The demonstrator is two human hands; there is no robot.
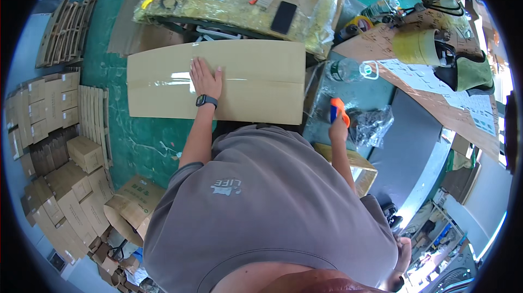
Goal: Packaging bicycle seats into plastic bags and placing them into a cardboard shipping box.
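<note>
A long brown cardboard box (pixel 261 86) lies closed in front of me, with shiny clear tape along the middle of its top. Flat on that top, around its centre, rests my left hand (pixel 205 81), fingers stretched out. My right hand (pixel 339 125) is off to the right, above a grey surface, with its fingers closed around an orange-and-blue hand tool (pixel 338 106). The tool's exact kind is not clear. Crumpled clear plastic (pixel 371 127) lies beside that hand.
Beyond the box is a worktable (pixel 218 12) with a black phone (pixel 284 17). A large clear bottle (pixel 345 70) stands right of the box. Stacked cartons (pixel 71 195) and wooden pallets (pixel 65 32) line the left. Part of another person (pixel 402 255) shows at lower right.
</note>
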